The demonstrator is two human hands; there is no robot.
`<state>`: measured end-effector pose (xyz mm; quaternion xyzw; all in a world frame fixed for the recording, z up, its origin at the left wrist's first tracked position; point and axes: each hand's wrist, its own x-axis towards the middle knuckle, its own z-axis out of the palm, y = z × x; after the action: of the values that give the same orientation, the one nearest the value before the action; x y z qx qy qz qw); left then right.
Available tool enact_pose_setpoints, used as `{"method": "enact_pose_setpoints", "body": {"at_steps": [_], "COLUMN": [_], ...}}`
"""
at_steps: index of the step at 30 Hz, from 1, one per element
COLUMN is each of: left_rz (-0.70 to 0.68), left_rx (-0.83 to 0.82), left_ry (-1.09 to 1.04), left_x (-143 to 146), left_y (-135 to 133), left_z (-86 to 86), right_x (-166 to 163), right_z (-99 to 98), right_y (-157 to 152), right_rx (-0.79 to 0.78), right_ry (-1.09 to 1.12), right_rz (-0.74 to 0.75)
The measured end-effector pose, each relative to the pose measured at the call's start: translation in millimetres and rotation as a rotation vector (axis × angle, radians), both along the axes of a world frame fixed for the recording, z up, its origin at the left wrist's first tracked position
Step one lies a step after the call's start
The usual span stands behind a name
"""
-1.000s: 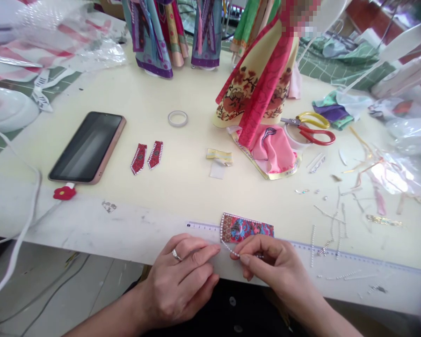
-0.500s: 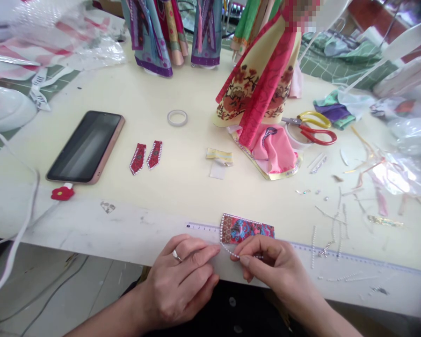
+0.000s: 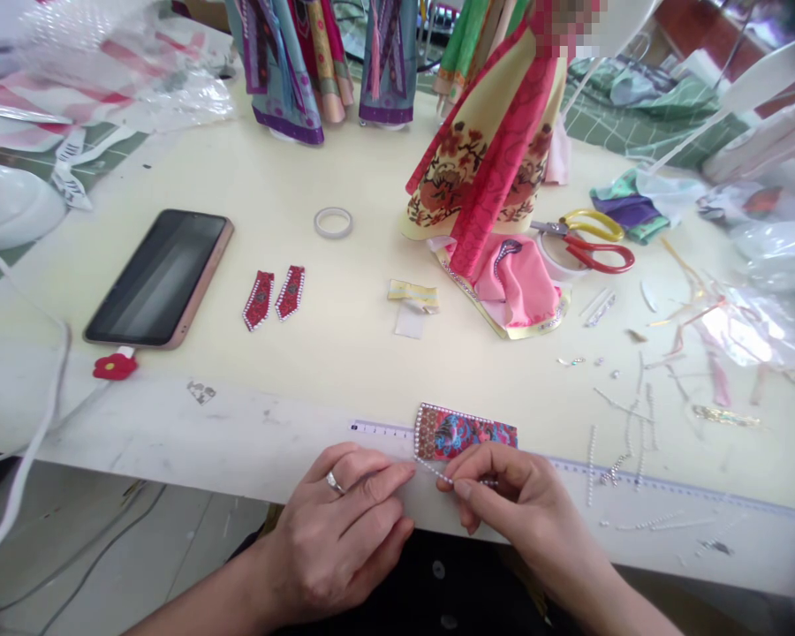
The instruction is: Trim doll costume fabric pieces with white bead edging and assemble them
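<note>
Left hand [image 3: 344,526] loosely bent; right hand [image 3: 517,495] pinching; 2 forearms [image 3: 218,579] angled inward.

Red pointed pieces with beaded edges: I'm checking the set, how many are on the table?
2. The left red piece lies nearer the phone; the right red piece lies beside it. Others may be hidden.

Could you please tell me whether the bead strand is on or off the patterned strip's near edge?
Off, where visible: from the corner, the bead strand slants away from the patterned strip to the right hand.

This looks like a small costume-craft workshop, with miniature gowns [image 3: 496,159], scissors [image 3: 573,243], ruler [image 3: 669,488], fabric scraps [image 3: 629,212] and bead strands [image 3: 592,464] on the table [image 3: 291,371].
</note>
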<state>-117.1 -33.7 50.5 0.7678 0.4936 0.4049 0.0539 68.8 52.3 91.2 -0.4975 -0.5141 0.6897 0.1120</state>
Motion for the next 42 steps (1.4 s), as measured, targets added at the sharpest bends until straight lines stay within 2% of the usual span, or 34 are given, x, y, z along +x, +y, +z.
{"method": "enact_pose_setpoints", "body": {"at_steps": [24, 42], "left_rz": [0.012, 0.021], "left_rx": [-0.006, 0.026], "left_ry": [0.024, 0.119], "left_x": [0.5, -0.7], "left_y": [0.1, -1.3], "left_z": [-0.5, -2.9], "right_x": [-1.5, -2.6], "right_z": [0.7, 0.3], "right_y": [0.9, 1.0], "right_rx": [0.011, -0.011], "right_ry": [-0.007, -0.016], "right_rz": [-0.027, -0.04]}}
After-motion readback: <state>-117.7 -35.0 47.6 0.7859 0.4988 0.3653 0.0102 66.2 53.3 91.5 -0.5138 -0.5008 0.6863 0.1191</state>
